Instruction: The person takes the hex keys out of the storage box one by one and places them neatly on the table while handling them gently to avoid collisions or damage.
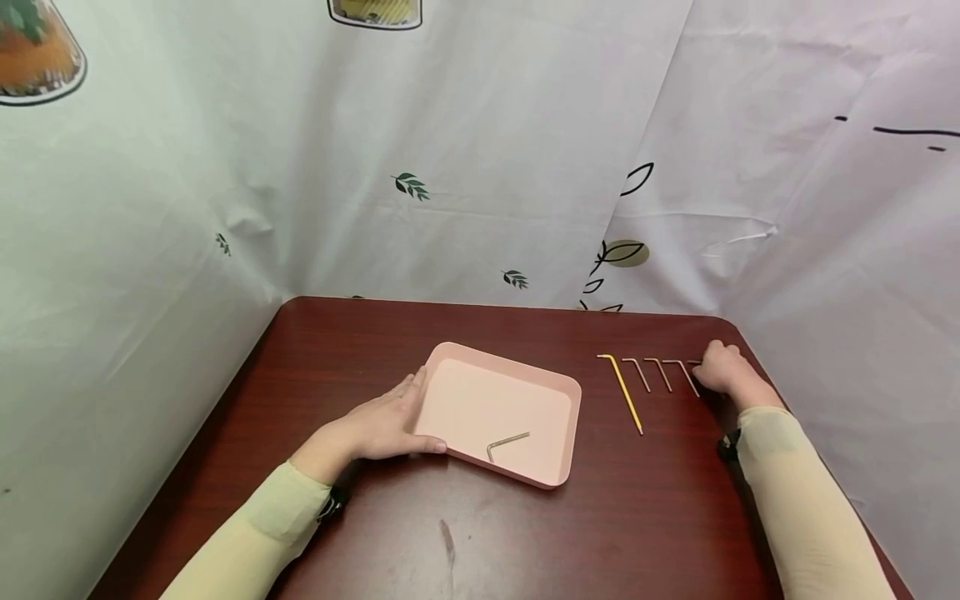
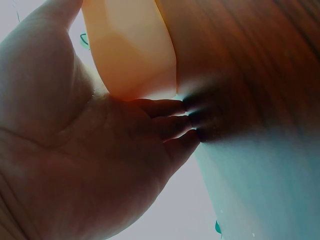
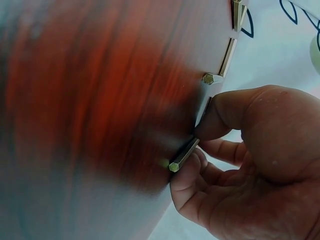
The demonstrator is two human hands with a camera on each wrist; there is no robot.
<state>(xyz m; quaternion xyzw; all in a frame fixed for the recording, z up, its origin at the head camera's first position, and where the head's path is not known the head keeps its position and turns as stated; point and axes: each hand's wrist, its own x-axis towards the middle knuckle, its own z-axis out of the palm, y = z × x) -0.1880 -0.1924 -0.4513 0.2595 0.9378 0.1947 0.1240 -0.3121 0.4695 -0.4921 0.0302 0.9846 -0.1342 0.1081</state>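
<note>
A pink tray (image 1: 495, 400) stands on the table with one L-shaped hex key (image 1: 507, 442) in it. My left hand (image 1: 386, 421) rests against its left side, fingers extended along the wall and thumb at the near rim. The left wrist view shows the palm of that hand (image 2: 95, 150) beside the tray wall (image 2: 135, 50). At the table's far right my right hand (image 1: 725, 369) pinches a hex key (image 3: 184, 156) that lies low at the tabletop, its hexagonal end showing between thumb and fingers. The rest of this key is hidden by the hand (image 3: 250, 160).
Left of my right hand lies a row of hex keys: a long yellow one (image 1: 626, 395), then smaller metal ones, including one (image 1: 681, 375) close to my fingers. White printed cloth (image 1: 465, 150) hangs behind and beside the dark red table (image 1: 360, 333).
</note>
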